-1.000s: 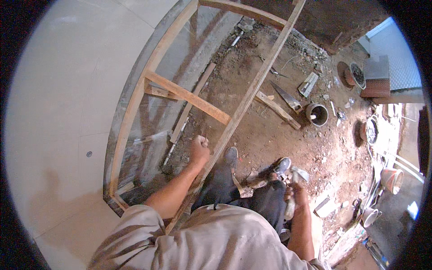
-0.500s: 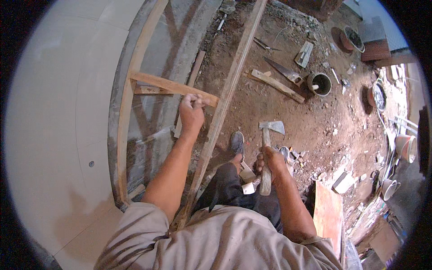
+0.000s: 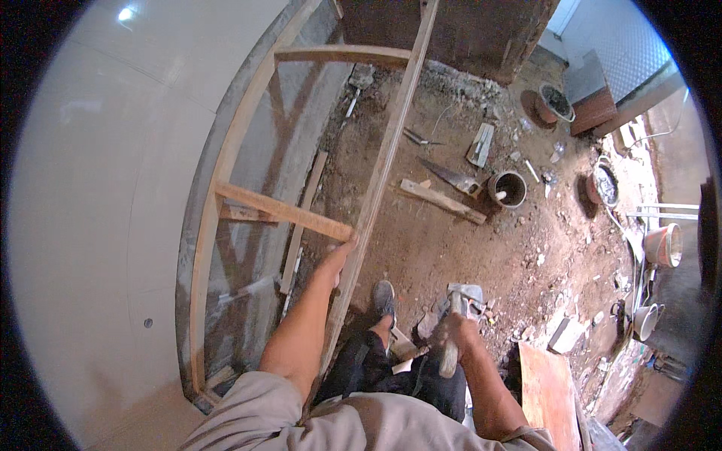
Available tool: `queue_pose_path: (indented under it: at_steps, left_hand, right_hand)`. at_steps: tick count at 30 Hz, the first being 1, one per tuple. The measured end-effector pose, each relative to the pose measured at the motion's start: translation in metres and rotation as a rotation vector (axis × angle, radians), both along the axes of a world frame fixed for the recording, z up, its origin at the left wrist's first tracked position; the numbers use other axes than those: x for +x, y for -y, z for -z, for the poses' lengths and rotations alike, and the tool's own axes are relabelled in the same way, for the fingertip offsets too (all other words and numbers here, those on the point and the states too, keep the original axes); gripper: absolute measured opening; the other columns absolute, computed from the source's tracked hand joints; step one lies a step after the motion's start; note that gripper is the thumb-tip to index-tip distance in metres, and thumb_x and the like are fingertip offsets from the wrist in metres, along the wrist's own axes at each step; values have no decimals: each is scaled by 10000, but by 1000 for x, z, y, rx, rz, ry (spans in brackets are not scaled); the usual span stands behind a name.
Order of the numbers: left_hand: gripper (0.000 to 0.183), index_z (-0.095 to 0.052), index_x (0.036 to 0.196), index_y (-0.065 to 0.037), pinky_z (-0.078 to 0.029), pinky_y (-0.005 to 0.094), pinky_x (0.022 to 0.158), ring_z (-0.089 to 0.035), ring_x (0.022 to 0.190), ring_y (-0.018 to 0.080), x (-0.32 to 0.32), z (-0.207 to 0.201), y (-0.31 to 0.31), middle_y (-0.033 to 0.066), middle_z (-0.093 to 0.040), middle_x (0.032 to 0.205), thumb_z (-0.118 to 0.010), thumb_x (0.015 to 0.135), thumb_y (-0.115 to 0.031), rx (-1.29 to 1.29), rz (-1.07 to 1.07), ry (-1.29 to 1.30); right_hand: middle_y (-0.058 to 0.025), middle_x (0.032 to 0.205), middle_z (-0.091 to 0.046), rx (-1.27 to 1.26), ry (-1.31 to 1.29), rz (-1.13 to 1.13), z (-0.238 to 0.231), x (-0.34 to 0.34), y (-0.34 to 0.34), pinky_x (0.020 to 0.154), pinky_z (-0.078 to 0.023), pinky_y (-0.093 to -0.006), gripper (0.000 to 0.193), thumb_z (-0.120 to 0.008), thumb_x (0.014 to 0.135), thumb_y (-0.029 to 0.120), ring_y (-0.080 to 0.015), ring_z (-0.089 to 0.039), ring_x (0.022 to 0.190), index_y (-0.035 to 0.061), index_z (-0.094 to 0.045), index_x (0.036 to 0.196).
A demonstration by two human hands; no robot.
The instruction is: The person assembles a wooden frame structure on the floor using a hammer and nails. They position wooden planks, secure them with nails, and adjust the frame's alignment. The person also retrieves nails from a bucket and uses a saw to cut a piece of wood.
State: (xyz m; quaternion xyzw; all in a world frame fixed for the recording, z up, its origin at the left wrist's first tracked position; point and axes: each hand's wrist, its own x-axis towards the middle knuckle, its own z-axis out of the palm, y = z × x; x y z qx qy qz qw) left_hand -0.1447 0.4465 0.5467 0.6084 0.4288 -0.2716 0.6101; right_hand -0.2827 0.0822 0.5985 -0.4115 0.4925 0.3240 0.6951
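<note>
Two hands, two jobs right now. Half a second ago the left hand was partway along the crosspiece; now it's slid right to the end that meets the long rail. Fingers look curled up against that joint, but honestly can't tell if they're pinching the wood or just bracing it. My read: that end is getting steadied, or at least checked by feel.

Right hand is wrapped around the axe handle, and it's pulled the tool back nearer the body, head just beyond the knees and well apart from the frame. So no hitting at this instant. Saw and bucket sit far right on the dirt.
</note>
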Motion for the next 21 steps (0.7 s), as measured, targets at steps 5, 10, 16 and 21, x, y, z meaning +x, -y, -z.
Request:
queue_pose_path:
  at_steps: [5, 10, 16, 21]
  left_hand:
    - [898, -461, 1468, -54, -358, 511, 1081, -426, 1346, 305, -13, -22, -14, 150, -444, 1516, -737, 831, -624, -403, -14, -9]
    - [908, -415, 1454, 6, -318, 476, 1082, -416, 1327, 294, -40, -34, -24, 175, -459, 1465, -766, 834, -556, -201, 155, -11]
    - [1179, -202, 1554, 84, -176, 472, 1208, -286, 1486, 317, -37, -45, -30, 229, -315, 1606, -829, 775, -540, -256, 148, -18]
    - [581, -569, 1249, -12, -454, 439, 887, -589, 1021, 269, -50, -4, -31, 138, -626, 1167, -757, 885, -423, -65, 61, 81]
  right_hand:
    - [-87, 665, -530, 110, -31, -141, -17, 2, -46, 484, -457, -401, 251, -475, 1019, 284, -253, -506, 503, 53, -524, 934]
    - [-30, 669, -492, 322, -164, 33, -66, 36, -115, 469, -435, -358, 265, -429, 1049, 328, -193, -479, 515, 86, -490, 959]
    - [-13, 672, -463, 143, -80, 416, -79, 61, -145, 474, -434, -323, 288, -396, 1064, 362, -169, -465, 533, 115, -444, 923]
    - [-18, 671, -464, 1, -73, 436, -78, 96, -185, 478, -438, -330, 274, -424, 1054, 353, -173, -462, 532, 127, -447, 902]
